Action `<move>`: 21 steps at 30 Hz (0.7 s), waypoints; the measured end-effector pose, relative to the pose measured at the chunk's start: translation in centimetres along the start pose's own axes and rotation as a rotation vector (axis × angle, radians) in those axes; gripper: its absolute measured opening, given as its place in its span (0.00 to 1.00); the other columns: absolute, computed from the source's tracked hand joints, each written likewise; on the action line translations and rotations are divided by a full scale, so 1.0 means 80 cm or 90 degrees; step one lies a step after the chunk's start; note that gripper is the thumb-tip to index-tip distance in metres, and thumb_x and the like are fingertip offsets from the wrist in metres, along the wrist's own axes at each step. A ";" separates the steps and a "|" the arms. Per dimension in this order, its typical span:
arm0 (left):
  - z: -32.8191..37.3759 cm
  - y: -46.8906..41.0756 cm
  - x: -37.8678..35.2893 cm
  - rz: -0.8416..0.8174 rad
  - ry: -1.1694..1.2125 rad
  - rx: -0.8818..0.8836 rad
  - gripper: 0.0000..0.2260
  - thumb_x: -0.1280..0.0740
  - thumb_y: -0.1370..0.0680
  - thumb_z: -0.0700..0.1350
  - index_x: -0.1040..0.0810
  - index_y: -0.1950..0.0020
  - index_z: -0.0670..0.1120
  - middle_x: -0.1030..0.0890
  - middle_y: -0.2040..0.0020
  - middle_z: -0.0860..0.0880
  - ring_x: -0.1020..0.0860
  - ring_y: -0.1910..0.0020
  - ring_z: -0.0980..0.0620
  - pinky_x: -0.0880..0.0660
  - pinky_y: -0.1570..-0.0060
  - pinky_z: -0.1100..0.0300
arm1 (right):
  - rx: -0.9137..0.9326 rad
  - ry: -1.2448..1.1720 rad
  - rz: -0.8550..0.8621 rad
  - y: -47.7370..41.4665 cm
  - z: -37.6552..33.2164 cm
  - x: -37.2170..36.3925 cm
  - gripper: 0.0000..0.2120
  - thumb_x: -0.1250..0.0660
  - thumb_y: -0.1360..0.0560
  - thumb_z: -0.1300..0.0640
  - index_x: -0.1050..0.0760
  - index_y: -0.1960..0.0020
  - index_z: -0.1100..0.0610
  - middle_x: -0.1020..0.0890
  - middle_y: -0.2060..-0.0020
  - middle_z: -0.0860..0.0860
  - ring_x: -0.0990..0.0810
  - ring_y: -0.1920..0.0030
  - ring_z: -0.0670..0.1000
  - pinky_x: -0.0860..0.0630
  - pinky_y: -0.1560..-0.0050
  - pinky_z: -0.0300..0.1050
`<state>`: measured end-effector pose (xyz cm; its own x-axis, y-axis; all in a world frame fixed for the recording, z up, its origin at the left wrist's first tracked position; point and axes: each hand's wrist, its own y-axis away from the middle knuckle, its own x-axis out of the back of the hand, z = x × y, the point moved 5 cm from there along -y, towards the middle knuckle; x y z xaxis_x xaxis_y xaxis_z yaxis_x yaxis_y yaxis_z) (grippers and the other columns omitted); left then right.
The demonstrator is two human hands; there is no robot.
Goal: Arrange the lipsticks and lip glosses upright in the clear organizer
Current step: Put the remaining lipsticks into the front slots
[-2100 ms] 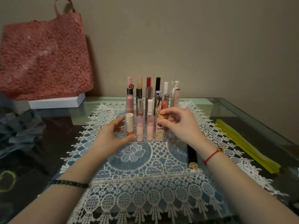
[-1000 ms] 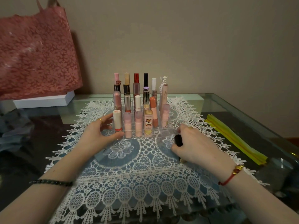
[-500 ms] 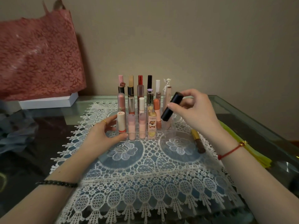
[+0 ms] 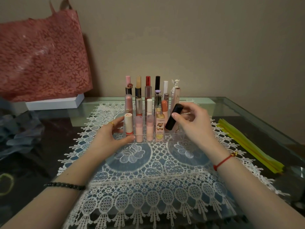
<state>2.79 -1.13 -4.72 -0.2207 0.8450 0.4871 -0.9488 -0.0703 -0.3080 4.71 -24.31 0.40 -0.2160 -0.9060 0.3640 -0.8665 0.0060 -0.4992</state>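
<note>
1. Concealment. My right hand covers the 3 o'clock end of the clear organizer. The organizer's transparent walls are hard to trace there. The lower end of the black tube overlaps the front-row compartments at that end. I cannot tell whether it sits inside a slot or just above one. Both forearms are cut off at the 6 o'clock edge of the view, and the red bag is cut off at 9 o'clock.

2. Hand state. My right thumb and fingertips pinch the black tube near its upper half. The tube tilts, with its top toward 1 o'clock. My left hand grips the organizer's 8 o'clock corner, thumb along the front wall and fingers on the side wall. The organizer stands on the lace mat, with its other tubes upright in rows.

3. Change. Compared with half a second ago, the black tube is lower and closer to the front row. The gold-capped gloss that lay on the mat is out of sight.
</note>
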 end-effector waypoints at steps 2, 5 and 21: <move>0.001 0.001 0.000 0.001 0.002 -0.001 0.32 0.25 0.35 0.44 0.32 0.34 0.52 0.22 0.45 0.54 0.24 0.46 0.57 0.31 0.47 0.63 | 0.002 0.004 -0.009 0.000 0.004 -0.004 0.16 0.30 0.29 0.60 0.26 0.43 0.54 0.21 0.54 0.44 0.22 0.56 0.40 0.24 0.58 0.31; 0.003 0.002 0.000 0.004 0.000 -0.001 0.31 0.25 0.35 0.43 0.32 0.34 0.51 0.23 0.46 0.55 0.25 0.47 0.57 0.32 0.50 0.67 | 0.002 0.005 -0.023 0.002 0.009 -0.010 0.16 0.30 0.30 0.60 0.27 0.43 0.53 0.20 0.52 0.48 0.21 0.55 0.43 0.23 0.56 0.35; 0.004 0.001 0.000 -0.003 -0.003 0.001 0.33 0.25 0.35 0.43 0.33 0.33 0.51 0.24 0.46 0.55 0.24 0.47 0.57 0.32 0.49 0.65 | 0.021 0.048 -0.067 0.009 0.011 -0.021 0.13 0.31 0.30 0.59 0.29 0.49 0.49 0.22 0.56 0.44 0.23 0.57 0.38 0.25 0.60 0.31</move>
<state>2.66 -1.30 -4.48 -0.2178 0.8429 0.4920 -0.9501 -0.0678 -0.3045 4.83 -23.18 -1.24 -0.1596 -0.8664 0.4731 -0.8710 -0.1020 -0.4806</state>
